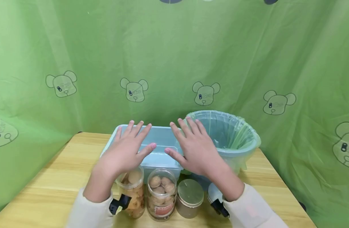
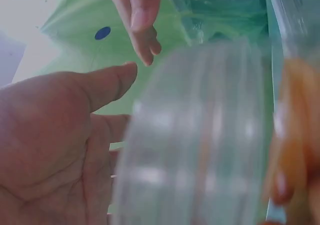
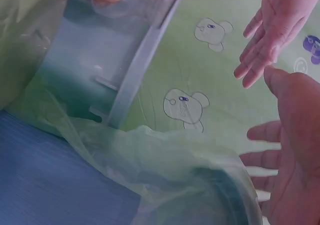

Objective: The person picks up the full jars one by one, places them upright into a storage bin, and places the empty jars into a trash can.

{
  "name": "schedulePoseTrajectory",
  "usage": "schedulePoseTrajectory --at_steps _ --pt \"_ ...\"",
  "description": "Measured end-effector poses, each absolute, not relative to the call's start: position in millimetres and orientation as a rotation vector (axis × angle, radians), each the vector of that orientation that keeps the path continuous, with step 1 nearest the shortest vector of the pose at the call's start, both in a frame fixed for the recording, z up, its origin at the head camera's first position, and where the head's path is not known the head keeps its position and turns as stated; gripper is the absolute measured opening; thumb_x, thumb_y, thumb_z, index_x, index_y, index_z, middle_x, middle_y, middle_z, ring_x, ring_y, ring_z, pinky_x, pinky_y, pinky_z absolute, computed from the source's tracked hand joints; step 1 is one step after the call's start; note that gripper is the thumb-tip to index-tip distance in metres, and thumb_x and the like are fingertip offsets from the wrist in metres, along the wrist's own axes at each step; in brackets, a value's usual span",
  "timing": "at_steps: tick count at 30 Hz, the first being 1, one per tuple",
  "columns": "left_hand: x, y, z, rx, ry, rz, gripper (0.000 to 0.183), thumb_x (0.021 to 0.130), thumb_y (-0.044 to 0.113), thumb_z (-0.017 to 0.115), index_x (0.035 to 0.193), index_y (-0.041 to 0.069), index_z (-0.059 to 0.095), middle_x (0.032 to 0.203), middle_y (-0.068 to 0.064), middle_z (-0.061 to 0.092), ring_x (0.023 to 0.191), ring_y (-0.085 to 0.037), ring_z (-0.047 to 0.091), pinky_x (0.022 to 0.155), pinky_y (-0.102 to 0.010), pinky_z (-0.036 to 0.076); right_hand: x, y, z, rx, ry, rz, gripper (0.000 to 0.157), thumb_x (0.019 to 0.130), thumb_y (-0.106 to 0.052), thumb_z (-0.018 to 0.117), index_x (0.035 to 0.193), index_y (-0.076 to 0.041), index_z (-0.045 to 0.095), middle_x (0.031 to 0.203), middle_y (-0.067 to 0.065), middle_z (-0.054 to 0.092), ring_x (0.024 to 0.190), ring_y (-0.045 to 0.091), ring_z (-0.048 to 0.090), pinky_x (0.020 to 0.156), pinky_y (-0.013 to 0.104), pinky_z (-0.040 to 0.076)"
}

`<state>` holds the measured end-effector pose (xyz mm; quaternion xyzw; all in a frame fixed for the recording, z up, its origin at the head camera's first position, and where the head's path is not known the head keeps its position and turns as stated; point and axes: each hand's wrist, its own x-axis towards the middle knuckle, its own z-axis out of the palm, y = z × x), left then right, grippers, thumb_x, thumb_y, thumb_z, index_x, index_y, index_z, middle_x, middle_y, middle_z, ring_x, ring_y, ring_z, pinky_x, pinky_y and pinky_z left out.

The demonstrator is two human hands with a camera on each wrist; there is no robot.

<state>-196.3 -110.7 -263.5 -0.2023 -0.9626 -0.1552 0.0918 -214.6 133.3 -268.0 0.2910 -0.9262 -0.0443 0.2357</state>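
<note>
Both hands are held palm down with fingers spread, and nothing is in either. My left hand [image 1: 124, 155] hovers above the left part of a light blue plastic bin [image 1: 160, 161]. My right hand [image 1: 198, 148] is over the bin's right end, overlapping the near rim of a round blue basket [image 1: 234, 151] lined with a green bag. Below the left wrist stands a clear jar [image 1: 134, 202] of orange-brown pieces. Beside it is a clear jar of walnuts [image 1: 162, 199]. A lidded jar [image 1: 190, 193] follows, then another jar [image 1: 213, 191] partly hidden by the right forearm.
The jars stand in a row along the front of the wooden table [image 1: 57, 186], close before the bin and basket. A green curtain [image 1: 168, 63] with mouse-like faces hangs behind and on both sides. Each wrist wears a small black camera mount [image 1: 119, 204].
</note>
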Motion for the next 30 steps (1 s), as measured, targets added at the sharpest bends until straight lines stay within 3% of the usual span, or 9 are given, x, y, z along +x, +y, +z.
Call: schedulePoseTrajectory --at_steps 10,18,25,30 --pt "-197.0 -147.7 -267.8 -0.599 -2.897 -0.596 0.073 0.107 0.055 0.039 0.164 0.011 0.023 0.167 -0.022 0.017 0.154 -0.045 0.002 0.119 -0.068 -0.003 -219.2 124.1 -285.3 1.152 -2.284 -0.104 0.065 0.102 -0.051 0.056 0.146 -0.003 0.054 0.144 0.021 0.056 0.142 0.041 0.042 0.120 0.053 0.030" --pt "-214.2 -181.2 -278.3 -0.558 -2.933 -0.602 0.074 0.108 0.054 0.039 0.162 0.005 0.026 0.164 -0.029 0.020 0.149 -0.056 0.009 0.118 -0.071 0.004 -219.8 116.2 -298.9 1.306 -2.232 -0.178 0.064 0.104 -0.051 0.052 0.146 -0.003 0.052 0.142 0.020 0.056 0.135 0.039 0.049 0.117 0.049 0.036" --pt "-241.7 -212.4 -302.2 -0.552 -2.935 -0.631 0.073 0.109 0.046 0.044 0.157 -0.007 0.029 0.157 -0.037 0.028 0.144 -0.058 0.024 0.116 -0.070 0.019 -219.5 112.4 -304.6 1.347 -2.242 -0.266 0.062 0.104 -0.053 0.050 0.146 -0.007 0.052 0.140 0.016 0.058 0.131 0.035 0.053 0.113 0.048 0.042" --pt "-253.3 -233.6 -318.3 -0.486 -2.965 -0.642 0.074 0.108 0.046 0.046 0.155 -0.010 0.031 0.155 -0.038 0.031 0.141 -0.059 0.027 0.113 -0.072 0.024 -217.5 109.5 -310.6 1.420 -2.229 -0.330 0.062 0.105 -0.056 0.045 0.146 -0.009 0.052 0.140 0.015 0.058 0.127 0.031 0.056 0.108 0.046 0.046"
